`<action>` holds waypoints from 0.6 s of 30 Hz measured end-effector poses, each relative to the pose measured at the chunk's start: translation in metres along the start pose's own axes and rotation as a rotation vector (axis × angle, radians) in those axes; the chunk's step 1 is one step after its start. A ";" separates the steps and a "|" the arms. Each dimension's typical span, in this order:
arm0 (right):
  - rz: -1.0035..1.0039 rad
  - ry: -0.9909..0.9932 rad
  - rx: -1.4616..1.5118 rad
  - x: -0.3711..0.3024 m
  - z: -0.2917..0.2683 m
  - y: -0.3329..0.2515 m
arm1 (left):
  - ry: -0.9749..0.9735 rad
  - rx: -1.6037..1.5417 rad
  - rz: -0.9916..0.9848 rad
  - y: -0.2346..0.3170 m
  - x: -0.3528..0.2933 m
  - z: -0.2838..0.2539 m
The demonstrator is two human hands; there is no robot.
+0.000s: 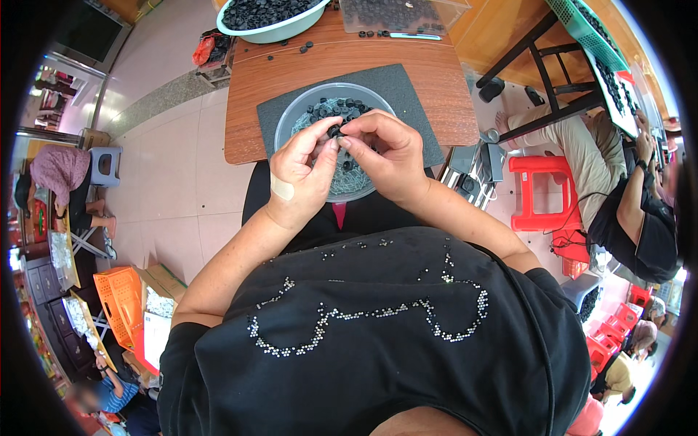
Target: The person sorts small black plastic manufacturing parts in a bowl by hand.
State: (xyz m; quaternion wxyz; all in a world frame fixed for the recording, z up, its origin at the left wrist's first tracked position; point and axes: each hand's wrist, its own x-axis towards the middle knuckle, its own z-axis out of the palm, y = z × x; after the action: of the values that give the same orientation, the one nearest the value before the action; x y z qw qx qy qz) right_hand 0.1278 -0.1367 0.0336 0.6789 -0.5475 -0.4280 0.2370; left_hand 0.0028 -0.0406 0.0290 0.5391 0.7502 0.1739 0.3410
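Over a round grey basin [281,125], my left hand [299,161] grips a small black round part [334,131] between thumb and fingertips. A beige plaster is stuck near that wrist. The thumb and forefinger of my right hand [392,152] pinch at the same part from the other side; whether they hold a second tiny piece is too small to tell. Inside the basin lie many thin, pale, clear pieces [349,182], with a heap of similar black parts [342,107] toward the far side.
The basin is on a dark grey mat [411,102] on a brown wooden table [251,109]. Farther back are a pale green tub [240,30] of black parts, a clear bin [407,16] and a pen-like tool [414,35]. To the right, a red stool [534,189] stands near a seated person.
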 end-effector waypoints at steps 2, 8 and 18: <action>-0.206 0.021 -0.246 0.002 -0.001 -0.006 | 0.018 -0.019 -0.007 0.001 0.001 0.001; 0.047 0.072 0.130 -0.002 0.007 0.002 | 0.048 -0.029 0.049 0.004 0.003 0.004; 0.361 -0.035 0.530 0.003 0.000 0.005 | -0.027 -0.169 -0.041 0.009 0.001 0.003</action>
State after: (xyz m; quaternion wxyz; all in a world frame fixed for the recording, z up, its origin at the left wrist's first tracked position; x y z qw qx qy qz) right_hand 0.1305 -0.1329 0.0297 0.7373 -0.4146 -0.2593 0.4661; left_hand 0.0051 -0.0453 0.0370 0.6097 0.7029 0.1526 0.3330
